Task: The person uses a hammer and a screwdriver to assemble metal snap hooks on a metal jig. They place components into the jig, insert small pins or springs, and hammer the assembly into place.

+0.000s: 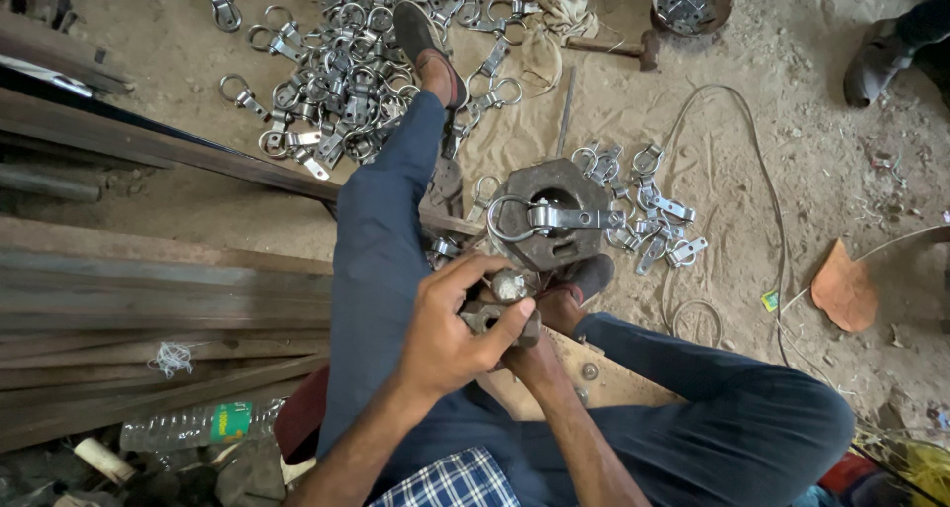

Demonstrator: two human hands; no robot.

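**Inspector:** State the position of your hands.

**Me:** Both are together over my lap. My left hand [445,339] is wrapped over a small rusty brown metal block with a shiny rounded steel stud on top [503,304]. My right hand [539,344] supports it from below, mostly covered by the left.

**Inspector:** Surroundings?

**Me:** Just ahead sits the heavy octagonal dark iron block [554,210] on the sandy floor [792,171], a silver ring-and-strap clamp [539,218] lying across it. A loose pile of matching silver clamps [336,82] lies by my outstretched foot.

**Inspector:** Risks?

**Me:** In my judgement the piece could slip and pinch a finger, since the grip is bare and cramped. A drop would land on my leg.

**Inspector:** Anything you cannot confirm?

**Me:** The piece's full shape and my right fingers are hidden. A wooden-handled hammer [618,47] is partly buried in cloth.
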